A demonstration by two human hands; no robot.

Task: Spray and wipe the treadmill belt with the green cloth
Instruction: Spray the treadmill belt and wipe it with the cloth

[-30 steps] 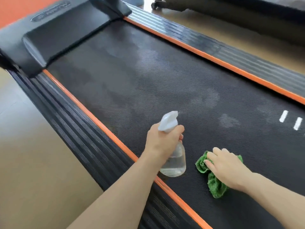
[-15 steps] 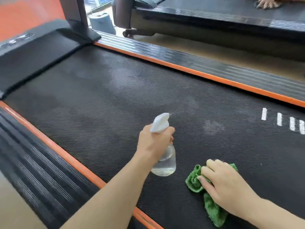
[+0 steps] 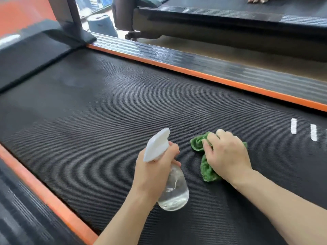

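Note:
The black textured treadmill belt (image 3: 106,121) fills most of the head view, with faint pale spray patches toward its far end. My left hand (image 3: 154,167) grips the neck of a clear spray bottle (image 3: 174,191) with a white trigger head, held just above the belt near its middle. Right beside it, my right hand (image 3: 226,156) lies on a crumpled green cloth (image 3: 206,170) and presses it against the belt, fingers curled over the cloth's upper part.
Orange strips and ribbed black side rails (image 3: 221,68) run along both edges of the belt. A dark upright post (image 3: 70,16) stands at the far left. A second treadmill (image 3: 230,20) stands beyond a strip of tan floor; a person's hand shows at the top right.
My right hand has slid the green cloth forward along the belt, now level with the bottle's head. The view has swung, so the far rail and the second treadmill show more.

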